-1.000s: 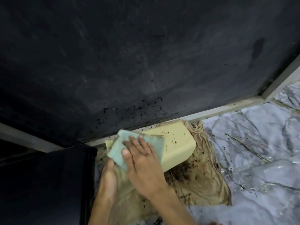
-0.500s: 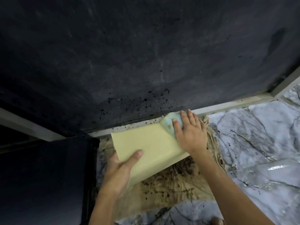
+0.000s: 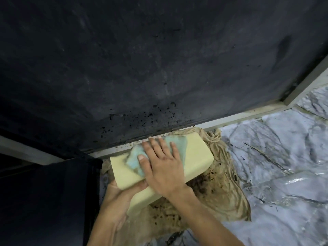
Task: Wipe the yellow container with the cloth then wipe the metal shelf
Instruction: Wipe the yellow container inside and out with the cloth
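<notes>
A pale yellow box-shaped container [image 3: 195,153] lies tilted on a stained tan rag, close to the base of a dark wall. My left hand [image 3: 120,194] grips its near left end from below. My right hand [image 3: 163,166] lies flat on its top face, fingers spread, pressing a light blue-green cloth [image 3: 134,158] against it. Part of the cloth shows beyond my fingers towards the container's far end. No metal shelf can be clearly made out.
A crumpled tan rag [image 3: 223,197] with dark brown crumbs lies under the container. Grey marbled floor [image 3: 284,157] spreads to the right. A dark speckled wall [image 3: 159,68] with a pale baseboard [image 3: 239,118] rises behind. A black cabinet side [image 3: 53,201] stands at left.
My right hand has slid the cloth back from the container's far right end to its middle. My left hand has shifted lower under the near end.
</notes>
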The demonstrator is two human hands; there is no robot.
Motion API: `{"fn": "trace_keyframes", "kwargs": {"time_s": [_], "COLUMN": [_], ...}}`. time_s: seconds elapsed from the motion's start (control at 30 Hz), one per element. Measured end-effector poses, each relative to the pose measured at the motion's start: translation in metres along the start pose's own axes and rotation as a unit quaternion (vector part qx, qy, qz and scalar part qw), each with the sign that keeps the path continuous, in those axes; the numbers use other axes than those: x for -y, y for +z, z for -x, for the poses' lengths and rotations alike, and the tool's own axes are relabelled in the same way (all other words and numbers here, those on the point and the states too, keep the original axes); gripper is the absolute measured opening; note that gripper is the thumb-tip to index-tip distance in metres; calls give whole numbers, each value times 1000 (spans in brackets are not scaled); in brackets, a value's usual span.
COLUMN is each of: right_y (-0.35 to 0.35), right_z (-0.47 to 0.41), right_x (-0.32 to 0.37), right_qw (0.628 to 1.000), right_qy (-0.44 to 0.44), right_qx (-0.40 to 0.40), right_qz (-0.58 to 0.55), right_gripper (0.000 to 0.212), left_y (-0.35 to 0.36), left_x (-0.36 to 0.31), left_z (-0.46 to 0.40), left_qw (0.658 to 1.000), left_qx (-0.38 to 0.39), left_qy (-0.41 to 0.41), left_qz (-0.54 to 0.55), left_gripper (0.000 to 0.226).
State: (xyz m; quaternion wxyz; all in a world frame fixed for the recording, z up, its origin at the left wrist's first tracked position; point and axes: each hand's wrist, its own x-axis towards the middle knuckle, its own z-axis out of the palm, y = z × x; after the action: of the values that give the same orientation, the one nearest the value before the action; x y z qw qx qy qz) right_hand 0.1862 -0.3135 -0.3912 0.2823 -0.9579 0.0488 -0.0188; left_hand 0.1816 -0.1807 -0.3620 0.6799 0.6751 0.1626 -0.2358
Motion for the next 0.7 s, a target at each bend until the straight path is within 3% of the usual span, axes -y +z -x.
{"fn": "trace_keyframes", "kwargs": {"time_s": [0.13, 0.3, 0.53, 0.63, 0.7], "right_y": [-10, -23, -37, -40, -38], "right_z": [8, -9, -25, -20, -19], "right_x": [-51, -109, -132, -137, -142], "right_qw": [999, 987, 976, 966, 959], "right_qy": [37, 153, 163, 148, 149], "right_qx": [-16, -44, -81, -102, -122], "right_qz": [25, 19, -120, -185, -209], "right_gripper": [61, 65, 41, 33, 30], "left_y": [-2, -7, -11, -12, -11], "left_x": [6, 9, -17, -41, -49], "left_z": [-1, 0, -1, -22, -36], "left_qw": [1000, 999, 990, 987, 986], "left_qx": [-11, -4, 49, 26, -22], "left_qy": [-14, -33, -115, -152, -166], "left_qz": [0, -15, -63, -39, -16], "left_gripper": [39, 60, 55, 34, 43]}}
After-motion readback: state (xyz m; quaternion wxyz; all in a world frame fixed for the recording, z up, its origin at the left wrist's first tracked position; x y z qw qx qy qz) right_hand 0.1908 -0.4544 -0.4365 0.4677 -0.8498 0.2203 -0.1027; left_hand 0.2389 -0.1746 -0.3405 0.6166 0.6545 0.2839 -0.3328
